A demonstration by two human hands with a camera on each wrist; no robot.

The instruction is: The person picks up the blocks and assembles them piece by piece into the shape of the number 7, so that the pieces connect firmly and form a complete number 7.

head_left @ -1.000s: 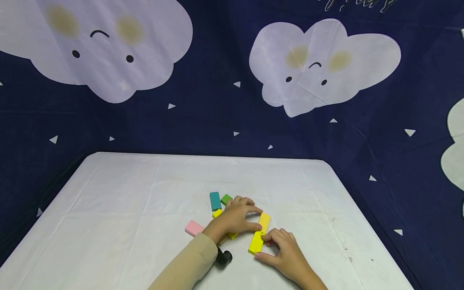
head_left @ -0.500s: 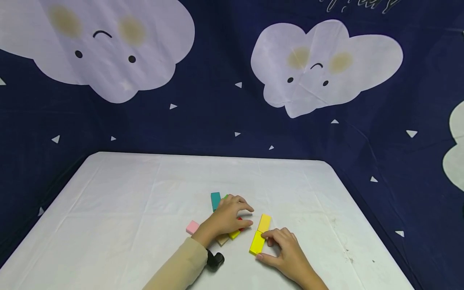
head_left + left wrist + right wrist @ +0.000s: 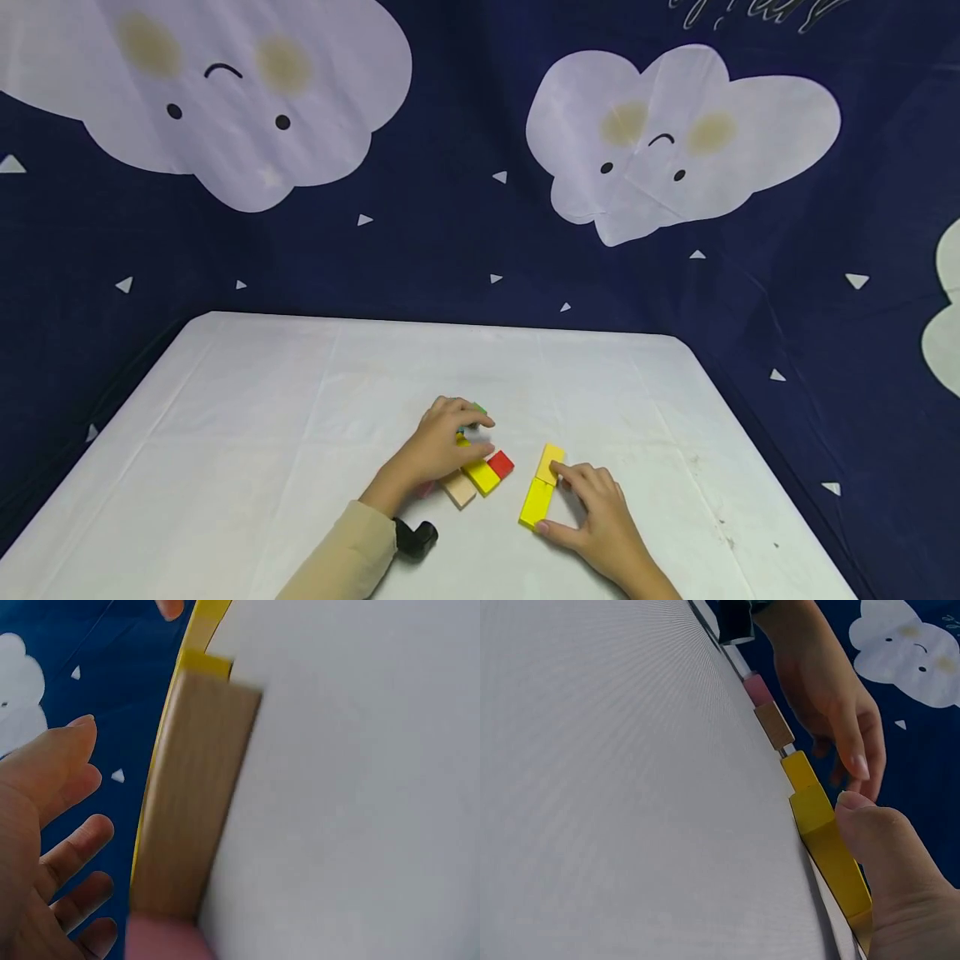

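My right hand [image 3: 602, 521] holds a bright yellow block [image 3: 535, 502], thumb at its near end and index finger beside the orange-yellow block [image 3: 551, 458] lined up end to end with it. In the right wrist view the thumb [image 3: 885, 840] lies against the yellow. Over the loose blocks to the left hovers my left hand [image 3: 438, 446], fingers spread and slightly bent, holding nothing. Under and around it show a red block [image 3: 501, 464], a yellow block [image 3: 482, 477], a plain wooden block [image 3: 459, 490] and a pink block [image 3: 424, 490], mostly hidden.
A green block [image 3: 480, 408] peeks out behind the left fingers; the teal one is almost covered. The white tabletop [image 3: 300, 467] ends at a dark blue cloth [image 3: 450, 250] printed with clouds. A black wrist device [image 3: 416, 540] sits at the left cuff.
My left hand has let go of the orange-yellow block and drawn back leftward over the loose blocks, uncovering the red one. My right index finger has slid forward along the yellow pair.
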